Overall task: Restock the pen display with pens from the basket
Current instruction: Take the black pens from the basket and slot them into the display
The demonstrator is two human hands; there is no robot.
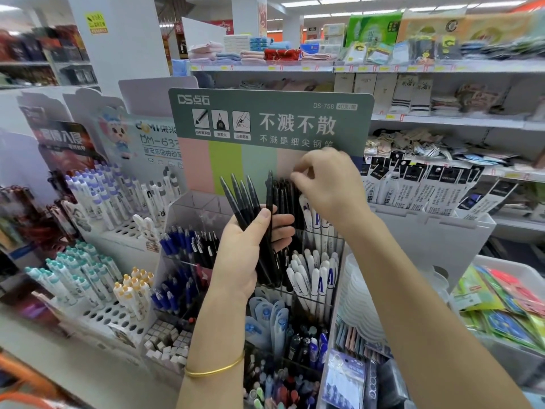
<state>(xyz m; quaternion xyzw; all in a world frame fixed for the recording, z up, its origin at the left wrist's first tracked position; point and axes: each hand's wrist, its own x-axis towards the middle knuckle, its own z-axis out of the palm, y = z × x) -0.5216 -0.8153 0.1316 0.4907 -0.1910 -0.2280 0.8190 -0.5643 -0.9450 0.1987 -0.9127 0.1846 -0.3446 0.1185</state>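
Note:
My left hand point(250, 249) grips a bundle of several black pens point(243, 199), their tips fanning up and to the left. It is in front of the clear tiered pen display point(336, 246) under the green header card point(271, 119). My right hand point(324, 184) is higher, its fingertips pinching the top of a black pen point(284, 191) among those standing in the display's upper compartment. White pens with blue letters point(312, 278) fill the compartment below. The basket itself is hidden, apart from an orange edge at the bottom left.
White pen stands with holes point(106, 317) holding pastel pens are at the left. Blue pens point(174, 246) fill the left compartments. Refill packs point(427, 187) hang to the right. Shelves of socks and towels point(265, 54) are behind. An orange edge point(26, 376) shows bottom left.

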